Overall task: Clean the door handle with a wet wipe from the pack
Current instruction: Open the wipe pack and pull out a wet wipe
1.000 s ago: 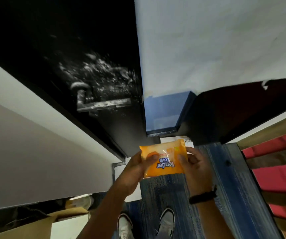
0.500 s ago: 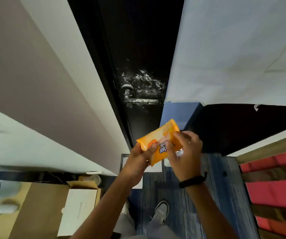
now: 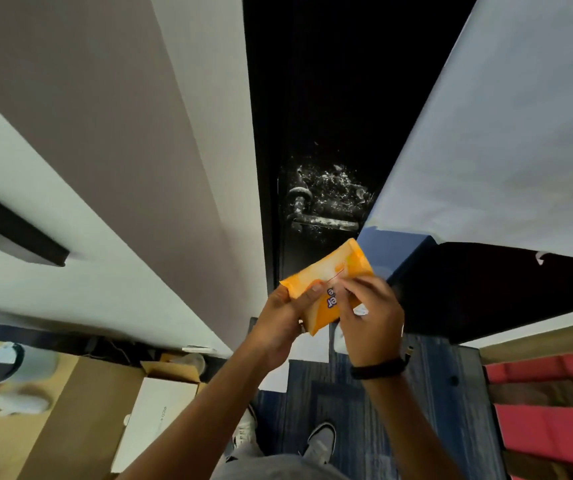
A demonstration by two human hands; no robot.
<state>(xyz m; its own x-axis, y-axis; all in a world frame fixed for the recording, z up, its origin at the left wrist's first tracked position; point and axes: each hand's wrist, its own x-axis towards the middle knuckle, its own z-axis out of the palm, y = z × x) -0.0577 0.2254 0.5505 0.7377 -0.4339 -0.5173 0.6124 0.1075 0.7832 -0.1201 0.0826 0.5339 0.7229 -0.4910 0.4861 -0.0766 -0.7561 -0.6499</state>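
Early stage: black door (image 3: pixel 312 98) ahead, its speckled metal lever handle (image 3: pixel 323 221) unwiped. Orange plastic wipe pack (image 3: pixel 326 289) gripped by left hand (image 3: pixel 283 315); right hand (image 3: pixel 371 317) pinching at flap. No wipe out yet.

This looks like an office or similar workplace interior, seen at a doorway. A dark door (image 3: pixel 316 98) with a lever handle (image 3: pixel 323 221) stands between plain pale walls (image 3: pixel 112 133). The floor is blue carpet tile (image 3: pixel 364 410). Cardboard boxes (image 3: pixel 171 368) and a white carton (image 3: pixel 153 420) sit by the wall at the left.
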